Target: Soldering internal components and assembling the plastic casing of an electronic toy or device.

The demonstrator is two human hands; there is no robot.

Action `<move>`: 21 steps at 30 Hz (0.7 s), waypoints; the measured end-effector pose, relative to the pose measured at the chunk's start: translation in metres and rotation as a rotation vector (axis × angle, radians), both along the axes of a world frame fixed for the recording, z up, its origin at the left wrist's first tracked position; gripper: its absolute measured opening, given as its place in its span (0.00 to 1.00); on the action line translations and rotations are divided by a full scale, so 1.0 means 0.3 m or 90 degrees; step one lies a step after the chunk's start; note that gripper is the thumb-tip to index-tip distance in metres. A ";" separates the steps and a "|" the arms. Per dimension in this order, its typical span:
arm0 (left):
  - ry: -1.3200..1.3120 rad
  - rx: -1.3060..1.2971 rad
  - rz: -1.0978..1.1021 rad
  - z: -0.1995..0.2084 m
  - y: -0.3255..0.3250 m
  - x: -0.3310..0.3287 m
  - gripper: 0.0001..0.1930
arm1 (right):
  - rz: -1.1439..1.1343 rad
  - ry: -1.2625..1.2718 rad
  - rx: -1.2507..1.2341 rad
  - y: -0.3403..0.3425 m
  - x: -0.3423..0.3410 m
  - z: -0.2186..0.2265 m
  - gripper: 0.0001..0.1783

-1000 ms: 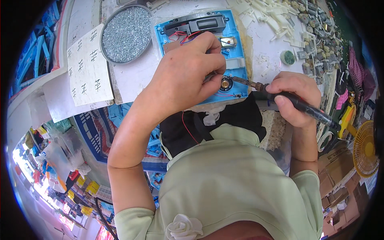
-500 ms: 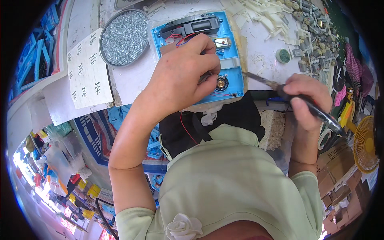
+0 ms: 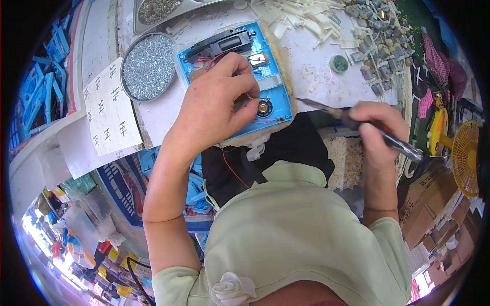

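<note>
A shallow blue plastic casing (image 3: pixel 279 98) lies on a padded, plastic-covered block at the table's near edge. Inside it are a black plastic part (image 3: pixel 220 45), a small metal motor (image 3: pixel 259 59), a round speaker (image 3: pixel 264 107) and thin red wires. My left hand (image 3: pixel 217 97) reaches over the casing, thumb and fingers closed in a pinch; what they hold is hidden. In my right hand (image 3: pixel 382 127) is a soldering iron (image 3: pixel 334 112) with a dark handle. Its pointed tip is just right of the casing, apart from it.
A round tray of small screws (image 3: pixel 149 66) stands left of the casing, by a handwritten paper sheet (image 3: pixel 111 115). White plastic parts (image 3: pixel 301 18) and several small motors (image 3: pixel 375 64) are heaped at the far right, near a small green round container (image 3: pixel 339 64). A yellow fan (image 3: pixel 465 159) stands right.
The whole view has shifted, so the casing and both hands appear further left and more of a metal tray shows at the top. The left hand's pinch and the right hand's grip are unchanged.
</note>
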State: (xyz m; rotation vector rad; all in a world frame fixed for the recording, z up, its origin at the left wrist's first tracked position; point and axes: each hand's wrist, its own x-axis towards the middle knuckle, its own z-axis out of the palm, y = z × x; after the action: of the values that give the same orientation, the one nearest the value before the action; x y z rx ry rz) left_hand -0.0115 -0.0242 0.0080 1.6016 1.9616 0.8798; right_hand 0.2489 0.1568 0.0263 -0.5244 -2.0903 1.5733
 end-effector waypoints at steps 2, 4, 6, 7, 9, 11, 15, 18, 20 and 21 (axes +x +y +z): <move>0.011 0.000 0.007 0.000 0.002 0.009 0.05 | 0.108 0.017 0.054 0.003 -0.071 -0.024 0.10; 0.015 0.002 0.016 -0.001 -0.002 0.014 0.05 | 0.132 0.038 0.063 -0.008 -0.114 -0.038 0.10; 0.018 0.000 0.022 -0.004 -0.005 0.017 0.05 | 0.157 0.033 0.054 -0.015 -0.132 -0.037 0.09; 0.019 -0.003 0.025 -0.003 -0.005 0.017 0.05 | 0.163 0.037 0.061 -0.015 -0.137 -0.042 0.09; 0.020 -0.002 0.028 -0.004 -0.006 0.017 0.05 | 0.173 0.045 0.076 -0.015 -0.146 -0.052 0.09; 0.018 0.003 0.029 -0.006 -0.006 0.018 0.05 | 0.174 0.046 0.086 -0.009 -0.145 -0.060 0.09; 0.036 0.021 0.027 -0.008 -0.004 0.018 0.06 | 0.175 0.046 0.095 -0.008 -0.152 -0.057 0.09; 0.040 0.030 0.026 -0.011 -0.002 0.018 0.06 | 0.186 0.039 0.090 -0.005 -0.158 -0.052 0.09; 0.020 0.019 0.030 -0.011 0.000 0.020 0.06 | 0.189 0.039 0.097 -0.003 -0.159 -0.053 0.09; 0.020 0.019 0.030 -0.012 0.000 0.019 0.06 | 0.190 0.038 0.101 -0.003 -0.160 -0.053 0.09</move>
State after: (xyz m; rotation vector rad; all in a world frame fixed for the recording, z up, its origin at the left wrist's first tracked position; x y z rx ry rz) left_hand -0.0059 -0.0243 0.0045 1.6004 2.0242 0.9124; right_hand 0.2009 0.1560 0.0103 -0.1111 -2.3034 1.5382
